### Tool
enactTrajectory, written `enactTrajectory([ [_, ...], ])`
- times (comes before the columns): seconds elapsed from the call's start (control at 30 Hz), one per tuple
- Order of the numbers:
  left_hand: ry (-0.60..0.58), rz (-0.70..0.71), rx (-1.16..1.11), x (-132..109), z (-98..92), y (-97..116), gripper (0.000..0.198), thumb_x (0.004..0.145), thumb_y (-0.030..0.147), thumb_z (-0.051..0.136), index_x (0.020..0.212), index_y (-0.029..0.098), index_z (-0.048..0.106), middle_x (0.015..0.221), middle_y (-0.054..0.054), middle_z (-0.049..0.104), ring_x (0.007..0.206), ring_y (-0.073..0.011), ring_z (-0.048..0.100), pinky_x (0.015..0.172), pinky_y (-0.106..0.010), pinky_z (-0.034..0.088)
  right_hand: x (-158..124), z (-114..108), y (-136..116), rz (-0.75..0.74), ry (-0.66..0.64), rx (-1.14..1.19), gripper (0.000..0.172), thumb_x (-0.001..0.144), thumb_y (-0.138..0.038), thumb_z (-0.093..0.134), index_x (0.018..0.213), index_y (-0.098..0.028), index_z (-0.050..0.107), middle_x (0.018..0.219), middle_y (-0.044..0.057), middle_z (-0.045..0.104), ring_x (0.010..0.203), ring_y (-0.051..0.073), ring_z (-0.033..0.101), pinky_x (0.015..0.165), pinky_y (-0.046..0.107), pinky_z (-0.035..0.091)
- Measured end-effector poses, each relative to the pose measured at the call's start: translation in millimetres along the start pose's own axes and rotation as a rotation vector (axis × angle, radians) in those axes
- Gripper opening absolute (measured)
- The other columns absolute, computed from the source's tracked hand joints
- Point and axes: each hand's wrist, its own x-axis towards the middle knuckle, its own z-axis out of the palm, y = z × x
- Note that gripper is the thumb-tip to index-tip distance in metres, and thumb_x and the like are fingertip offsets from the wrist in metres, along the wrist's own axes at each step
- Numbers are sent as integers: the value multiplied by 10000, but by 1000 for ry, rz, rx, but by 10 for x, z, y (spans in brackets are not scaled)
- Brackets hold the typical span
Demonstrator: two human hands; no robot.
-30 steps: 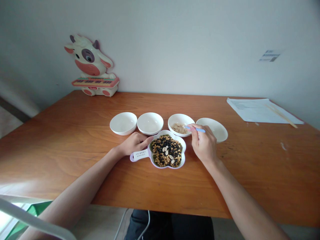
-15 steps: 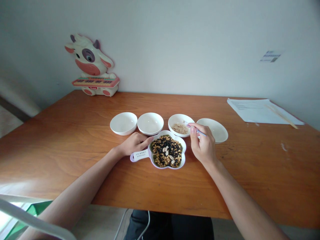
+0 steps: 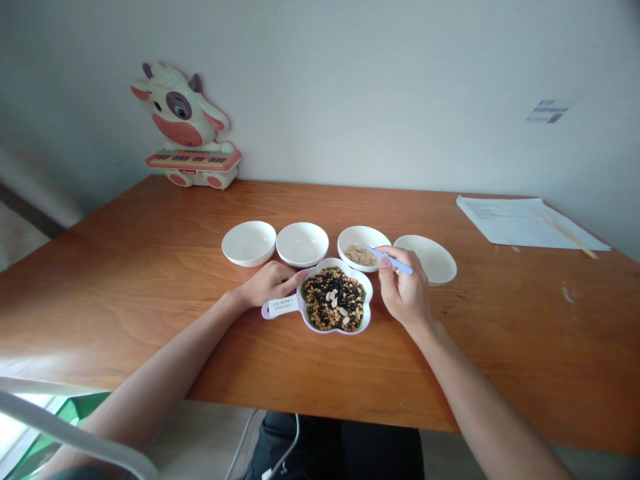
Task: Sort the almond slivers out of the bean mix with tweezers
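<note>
Head view: we pinch blue tweezers (image 3: 395, 261) in our right hand (image 3: 405, 288) beside the nut bowl (image 3: 361, 232), our open left hand (image 3: 270, 283) touching the bean dish (image 3: 369, 288), apparently to steady it.

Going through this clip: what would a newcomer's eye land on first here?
A flower-shaped dish of dark and yellow beans sits mid-table on the wooden table, the left hand at its edge. To its right, the right hand holds blue tweezers by a white bowl of pale flakes. A cow toy stands at back left.
</note>
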Motion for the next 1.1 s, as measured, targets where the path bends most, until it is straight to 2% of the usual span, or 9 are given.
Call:
enactTrajectory([
  [0.2,6,20,-5,6,-8,-1,614,1061,442,374,535,138,458,487,17,442,461,-66,364,429,-193,279,-5,16,-6,11,-21,-12,216,1005,-243,497,1185,-207,610,1042,104,729,861,234,660,806,402,546],
  [0.37,3,4,1,6,-3,-1,624,1059,454,373,519,146,416,473,27,403,449,-61,330,414,-195,247,-9,-15,-59,-10,0,55,239,1008,-208,487,1224,-207,590,1032,96,752,895,233,676,792,393,556],
  [0.53,10,-24,0,0,8,-5,637,1059,472,373,517,141,430,475,20,423,452,-63,346,429,-199,271,-16,-13,-121,-53,16,154,242,995,-174,504,1221,-202,586,1037,115,732,955,242,698,811,406,580],
  [0.73,-8,-23,-11,1,1,-7,636,1062,465,369,517,142,432,477,9,450,452,-65,350,438,-208,278,-22,49,-150,-114,28,189,237,959,-149,593,1182,-229,600,1032,96,716,940,234,710,797,397,606],
  [0.83,-2,-23,-6,0,2,-7,634,1062,459,373,520,140,447,479,8,452,453,-66,350,438,-210,277,-19,48,-154,-150,-3,192,230,955,-147,604,1166,-238,599,1006,82,723,924,231,710,785,396,605],
  [0.93,3,-13,-11,-1,5,-7,631,1065,448,374,521,138,455,481,9,456,452,-65,347,441,-211,281,-23,25,-162,-152,-62,210,146,974,-177,571,1109,-230,589,974,81,718,911,228,703,767,386,598],
  [1.1,-4,-9,-11,0,-2,-1,632,1064,455,370,534,130,485,487,3,484,456,-65,376,433,-195,285,-40,2,-202,-146,-162,230,73,983,-190,540,1037,-213,585,882,63,705,766,191,679,683,334,568],
])
